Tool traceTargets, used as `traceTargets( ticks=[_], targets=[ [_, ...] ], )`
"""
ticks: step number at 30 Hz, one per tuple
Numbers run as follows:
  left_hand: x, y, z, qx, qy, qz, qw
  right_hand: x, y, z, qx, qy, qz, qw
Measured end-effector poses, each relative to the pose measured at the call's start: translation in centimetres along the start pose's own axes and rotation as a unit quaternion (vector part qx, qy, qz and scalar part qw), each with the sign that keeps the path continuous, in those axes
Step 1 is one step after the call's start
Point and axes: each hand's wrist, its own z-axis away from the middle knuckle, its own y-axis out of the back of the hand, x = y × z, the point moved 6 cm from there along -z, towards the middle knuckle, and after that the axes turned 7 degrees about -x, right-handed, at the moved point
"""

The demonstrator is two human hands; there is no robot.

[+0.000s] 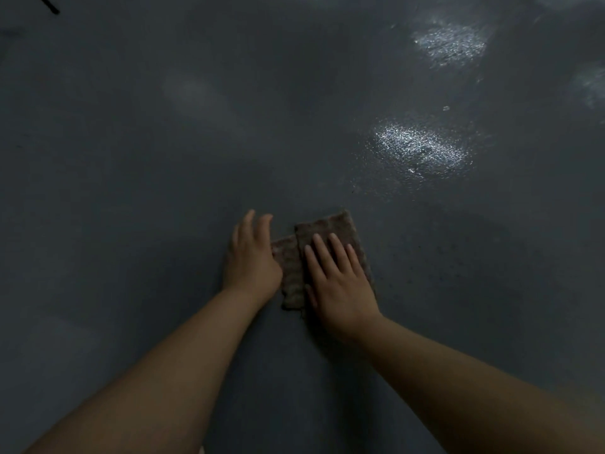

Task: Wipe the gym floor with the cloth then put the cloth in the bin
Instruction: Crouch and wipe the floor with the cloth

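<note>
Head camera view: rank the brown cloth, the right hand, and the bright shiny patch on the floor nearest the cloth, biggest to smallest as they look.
1. Shiny patch, though its edges fade.
2 and 3. Cloth and right hand look alike; the hands cover part of the cloth, so unranked.

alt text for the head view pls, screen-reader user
Two bare hands work a folded brown fabric cloth on a dark grey floor: the right hand presses flat on it, the left hand rests at its left edge. Shiny patches glint further ahead.
</note>
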Motion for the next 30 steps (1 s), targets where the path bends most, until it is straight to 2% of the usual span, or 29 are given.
traceTargets(
  ticks=[3,7,10,14,18,20,23,26,30],
  targets=[
    [-0.6,-0.3,-0.7,-0.137,0.089,-0.052,0.985,0.7,-0.1,-0.9,-0.016,0.024,0.031,0.999],
    [0.1,-0.8,-1.1,-0.205,0.086,-0.116,0.968,3.8,1.4,-3.5,-0.014,0.022,0.040,0.999],
    [0.3,-1.1,-1.1,-0.215,0.080,-0.151,0.961,7.5,3.6,-5.7,0.004,-0.047,0.025,0.999],
    [0.5,-1.0,-1.1,-0.202,0.083,-0.131,0.967,13.6,6.2,-7.4,0.001,-0.209,-0.012,0.978],
    [0.6,-0.8,-1.0,-0.184,0.075,-0.125,0.972,13.5,6.7,-8.8,-0.004,-0.270,-0.049,0.962],
    [0.6,-0.8,-0.9,-0.182,0.074,-0.124,0.973,11.0,6.5,-9.7,-0.004,-0.245,-0.036,0.969],
    [0.6,-0.8,-1.2,-0.183,0.080,-0.123,0.972,5.6,5.4,-10.2,-0.023,-0.127,-0.001,0.992],
    [0.3,-0.9,-1.3,-0.178,0.088,-0.111,0.974,0.2,3.4,-8.2,-0.051,-0.022,0.018,0.998],
    [-0.3,-0.6,-0.6,-0.155,0.075,-0.093,0.981,-1.4,1.8,-5.5,-0.068,0.017,0.019,0.997]
  ],
)
